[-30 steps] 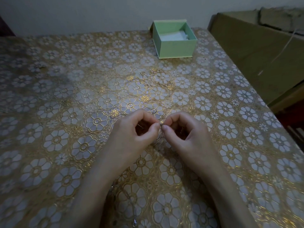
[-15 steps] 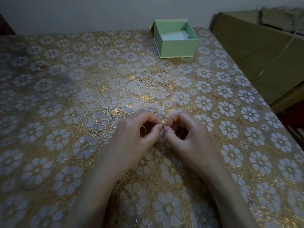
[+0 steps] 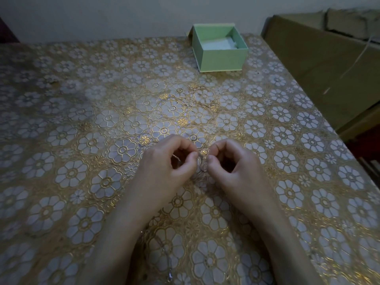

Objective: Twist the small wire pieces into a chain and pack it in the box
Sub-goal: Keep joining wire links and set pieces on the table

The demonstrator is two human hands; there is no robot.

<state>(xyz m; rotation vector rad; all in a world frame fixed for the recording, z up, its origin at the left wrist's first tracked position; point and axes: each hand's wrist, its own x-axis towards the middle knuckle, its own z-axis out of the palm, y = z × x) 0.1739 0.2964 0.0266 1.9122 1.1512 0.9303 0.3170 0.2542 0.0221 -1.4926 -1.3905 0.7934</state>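
My left hand [image 3: 164, 163] and my right hand [image 3: 236, 165] meet over the middle of the patterned table, thumbs and forefingers curled towards each other. A thin wire piece [image 3: 202, 161] is pinched between the two sets of fingertips, and a short end of it shows inside my left hand's curl. A thin chain [image 3: 167, 262] trails down the table between my forearms and ends in a small drop near the bottom edge. The open green box [image 3: 221, 58] with a white pad inside stands at the far edge of the table, well beyond both hands.
A gold and white flowered cloth [image 3: 82, 140] covers the table. A brown cardboard box [image 3: 320, 64] with a loose string stands off the table's right side. A plain wall runs behind the table.
My two hands have drawn slightly apart at the fingertips, with a small gap now between the thumbs. The view has shifted a little.
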